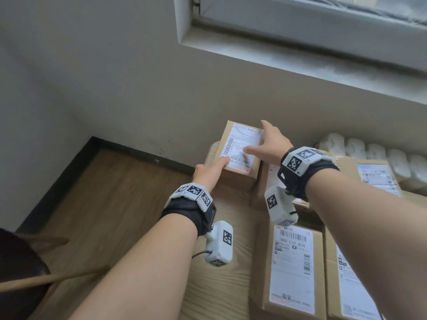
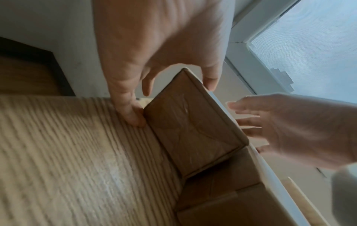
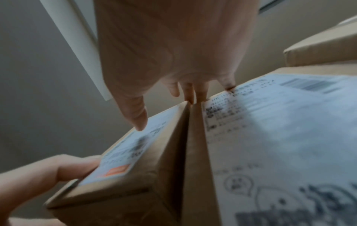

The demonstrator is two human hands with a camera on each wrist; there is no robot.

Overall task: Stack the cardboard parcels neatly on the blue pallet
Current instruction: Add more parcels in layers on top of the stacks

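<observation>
A small cardboard parcel with a white label lies at the far corner of a light wooden table, close to the wall. My left hand holds its near left corner, thumb on the label and fingers against the left side. My right hand reaches over the parcel from the right. Its thumb touches the label, and its straight fingers dip past the far edge, at the gap to a neighbouring parcel. No blue pallet is in view.
Several more labelled parcels lie on the table to the right and near me. A white ribbed radiator runs behind them under the window sill. Dark wood floor lies to the left of the table.
</observation>
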